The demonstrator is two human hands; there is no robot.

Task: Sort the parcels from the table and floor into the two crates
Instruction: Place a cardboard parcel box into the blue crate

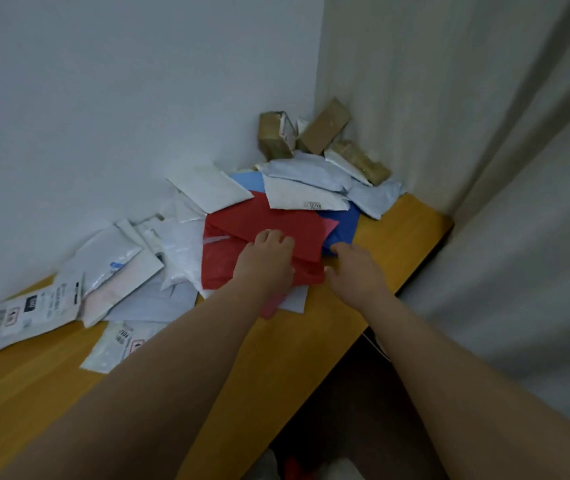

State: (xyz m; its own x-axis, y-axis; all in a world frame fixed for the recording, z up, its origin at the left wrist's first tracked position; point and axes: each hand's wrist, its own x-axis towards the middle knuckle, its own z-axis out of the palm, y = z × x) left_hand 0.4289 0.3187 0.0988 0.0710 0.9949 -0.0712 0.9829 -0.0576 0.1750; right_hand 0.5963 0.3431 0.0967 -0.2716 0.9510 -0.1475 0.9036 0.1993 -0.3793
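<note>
Both hands out over a parcel heap on the table [373,258]. Left hand [268,263] flat on the red parcel [269,223], fingers bent over its fold. Right hand [356,271] just beside, thumb touching the red edge, fingers loose toward a blue parcel [344,225] (holding nothing). White mailers [207,188] spread leftward; brown boxes [323,128] stacked in the corner.

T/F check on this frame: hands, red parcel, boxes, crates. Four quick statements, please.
1. The left hand rests on the red parcel. True.
2. The brown boxes sit at the table's near edge. False: they are at the far corner, by the wall.
3. The right hand holds a white mailer. False: it holds nothing and lies beside the red parcel, by the blue parcel.
4. No crate is visible. True.
</note>
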